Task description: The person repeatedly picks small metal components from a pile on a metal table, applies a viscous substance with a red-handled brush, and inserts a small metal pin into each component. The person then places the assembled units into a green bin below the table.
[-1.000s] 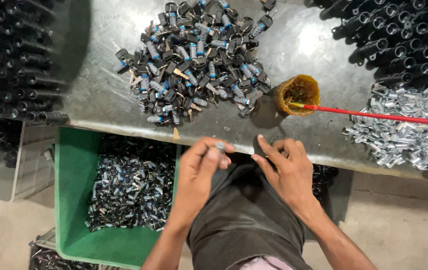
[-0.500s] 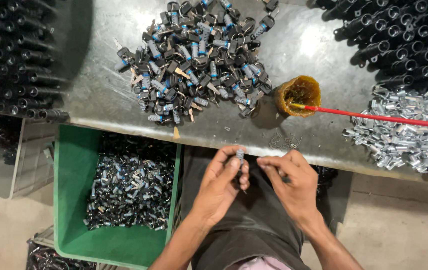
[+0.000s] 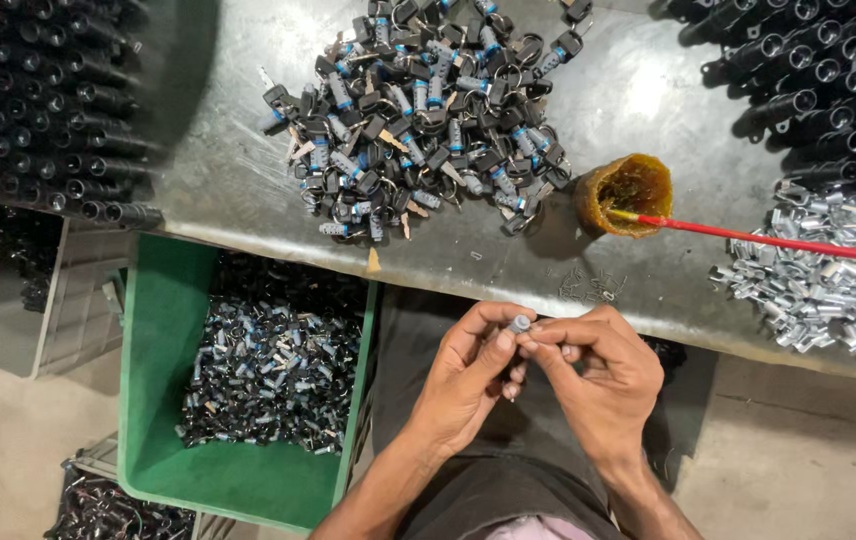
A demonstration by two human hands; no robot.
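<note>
Part in hand: a small metal cylinder (image 3: 519, 323), silver-grey, held in the air above your lap, just off the near edge of the workbench (image 3: 248, 190).
Left hand: your left hand (image 3: 468, 375) has thumb and forefinger closed together on the lower body of the cylinder; the other fingers are curled under it.
Right hand: your right hand (image 3: 598, 370) pinches the same cylinder from the other side, the fingertips clamped on it and touching the left fingertips.
How it handles: it looks stiff and light, and probably smooth, maybe a little greasy, so it can slip. I think the best hold is on the round body, with the end left free.
Fragility: it is metal, so I judge it not fragile, but it is easy to lose if dropped.
Near edge: the bench edge runs just beyond your knuckles; a pile of black keyed lock parts (image 3: 418, 110) lies at the middle of the bench, well apart from your hands.
Right side: an amber grease pot (image 3: 624, 190) with a red stick (image 3: 768, 240) stands near the near edge; shiny sleeves (image 3: 828, 280) lie at the right end.
Left side: a green bin (image 3: 158, 400) with dark parts stands below the bench edge, beside your left forearm.
Far corners: black tubes (image 3: 38, 100) are stacked there.
Open room: the free space is over your lap, between the bin and your right elbow.
</note>
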